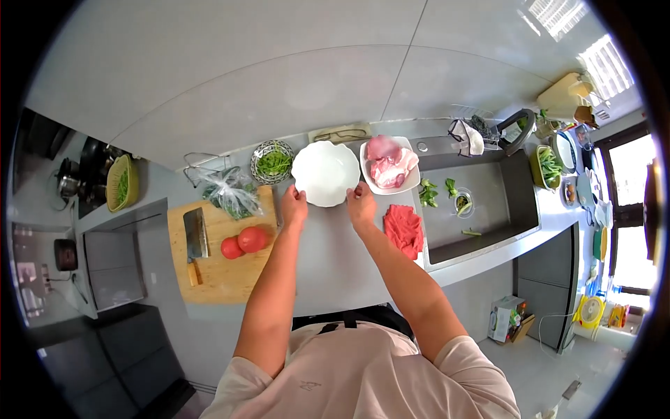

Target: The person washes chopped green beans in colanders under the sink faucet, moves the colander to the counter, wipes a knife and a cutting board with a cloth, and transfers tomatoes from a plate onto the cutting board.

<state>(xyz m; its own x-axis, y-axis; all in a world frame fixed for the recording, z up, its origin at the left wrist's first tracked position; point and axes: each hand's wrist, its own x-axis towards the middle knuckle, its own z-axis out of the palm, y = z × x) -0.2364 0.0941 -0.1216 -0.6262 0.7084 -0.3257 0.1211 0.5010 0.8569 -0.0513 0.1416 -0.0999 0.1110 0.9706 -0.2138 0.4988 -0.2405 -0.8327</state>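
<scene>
A white scalloped bowl (326, 173) is held at its near rim by both hands, and nothing shows inside it. My left hand (294, 207) grips the left side with fingers closed on the edge. On the right side, my right hand (361, 205) pinches the rim. Just right of the bowl sits a white square dish (369, 183) with raw meat (391, 164) in it. A patterned bowl of chopped greens (273, 162) stands to the left. The red cloth (403, 231) lies on the counter beside my right forearm.
At left, a wooden cutting board (223, 279) carries a cleaver (196, 234), tomatoes (252, 239) and a plastic bag of greens (234, 195). The sink (481, 188) at right holds vegetable scraps. Its faucet (517, 133) rises behind, with a basket of greens (548, 167) farther right.
</scene>
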